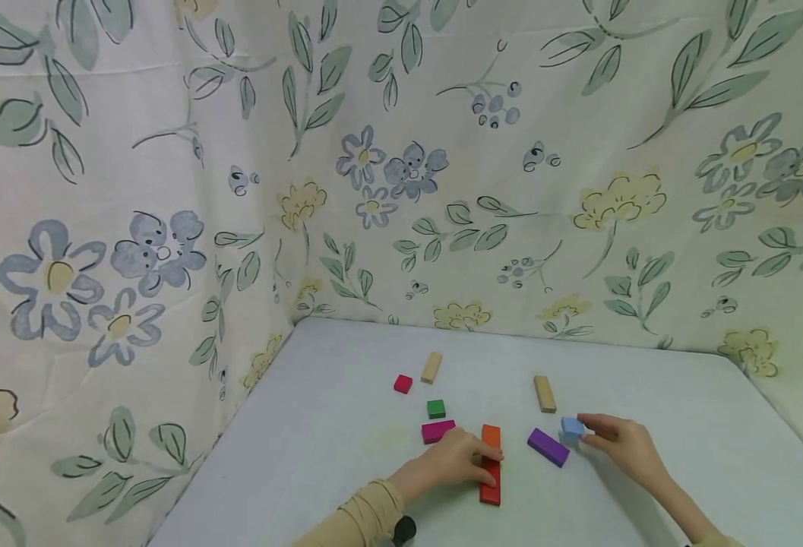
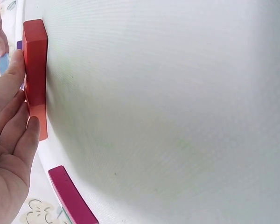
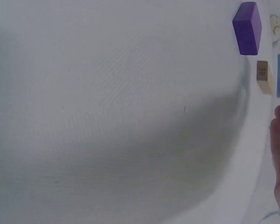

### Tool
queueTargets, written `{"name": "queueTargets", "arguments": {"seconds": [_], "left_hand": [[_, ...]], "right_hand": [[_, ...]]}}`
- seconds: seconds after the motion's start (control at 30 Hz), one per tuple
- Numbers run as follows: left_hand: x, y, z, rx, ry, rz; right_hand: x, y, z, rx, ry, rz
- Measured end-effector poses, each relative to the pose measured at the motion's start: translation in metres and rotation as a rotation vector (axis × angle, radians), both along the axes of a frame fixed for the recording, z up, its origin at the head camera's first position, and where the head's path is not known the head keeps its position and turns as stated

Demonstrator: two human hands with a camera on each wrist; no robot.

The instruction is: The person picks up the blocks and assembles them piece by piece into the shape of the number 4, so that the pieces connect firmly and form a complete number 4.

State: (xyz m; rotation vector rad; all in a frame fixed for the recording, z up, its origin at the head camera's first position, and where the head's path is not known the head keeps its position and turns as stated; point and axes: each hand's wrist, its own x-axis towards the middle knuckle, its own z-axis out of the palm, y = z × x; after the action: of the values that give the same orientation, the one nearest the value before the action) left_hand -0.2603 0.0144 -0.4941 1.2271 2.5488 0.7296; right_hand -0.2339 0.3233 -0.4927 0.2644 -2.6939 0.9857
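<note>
Head cam: L hand (image 1: 452,460) is down on the worktop (image 1: 333,448), thumb on the red block (image 1: 490,495), fingers by the orange block (image 1: 491,434), the two blocks end to end. Its grip? Can't tell if it's grasping or merely touching. Over on the R side, R hand (image 1: 623,447) has the light blue block (image 1: 570,427) pinched at thumb and fingertips, w/ the purple block (image 1: 548,447) near it. Magenta block (image 1: 435,432) just beside L hand, then green block (image 1: 436,409), red cube (image 1: 403,384), pale wooden block (image 1: 431,367), and another wooden block (image 1: 545,394) (flowery cloth (image 1: 408,235) behind it all!).

L wrist cam: red and orange in line, fingers against them, magenta nearby; light blue approx. upper L.

R wrist cam: light blue at the R edge, thumb on it; purple up top, a wooden block w/ dark marks on its end.
</note>
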Motion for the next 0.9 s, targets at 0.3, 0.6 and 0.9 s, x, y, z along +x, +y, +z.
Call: {"name": "queueTargets", "arguments": {"seconds": [0.3, 0.6, 0.9], "left_hand": [[0.0, 0.0, 0.003, 0.003, -0.023, 0.003], [0.0, 0.001, 0.003, 0.001, -0.023, 0.003], [-0.001, 0.001, 0.0, 0.009, -0.017, -0.001]], "right_hand": [[-0.001, 0.002, 0.008, -0.027, 0.017, 0.008], [-0.001, -0.001, 0.018, -0.028, 0.025, 0.004], [-0.002, -0.008, 0.03, -0.06, 0.011, -0.002]]}}
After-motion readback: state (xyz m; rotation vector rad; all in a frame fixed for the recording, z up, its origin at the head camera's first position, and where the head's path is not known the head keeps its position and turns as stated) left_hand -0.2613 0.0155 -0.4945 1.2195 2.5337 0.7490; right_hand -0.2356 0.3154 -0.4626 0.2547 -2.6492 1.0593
